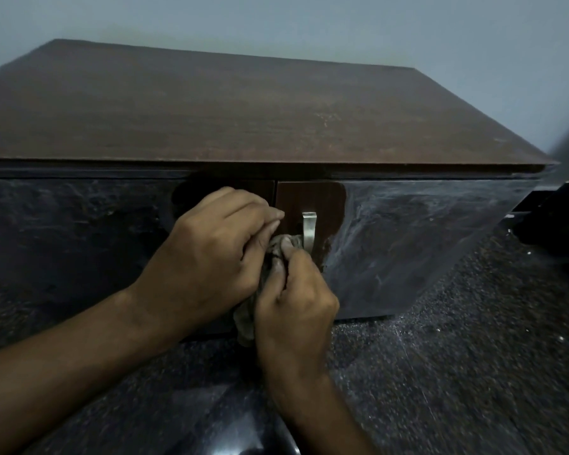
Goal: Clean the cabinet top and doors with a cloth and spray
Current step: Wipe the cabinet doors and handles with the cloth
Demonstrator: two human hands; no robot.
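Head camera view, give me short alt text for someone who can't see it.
Two hands, left and right, hold a crumpled cloth against a dark cabinet's right door, beside its metal handle. A wiped brown patch surrounds the handle; the rest of the doors looks dusty. The brown top is seen from above.

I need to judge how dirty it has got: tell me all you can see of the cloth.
The cloth is a small grey-brown rag, soft and crumpled, looking soiled. It is bunched between both hands in front of the cabinet doors: the right hand grips it, with whitish residue on the fingers, and the left hand pinches its top. Its upper end lies by the metal handle on the right door; whether it touches is unclear. A tail hangs below the hands.
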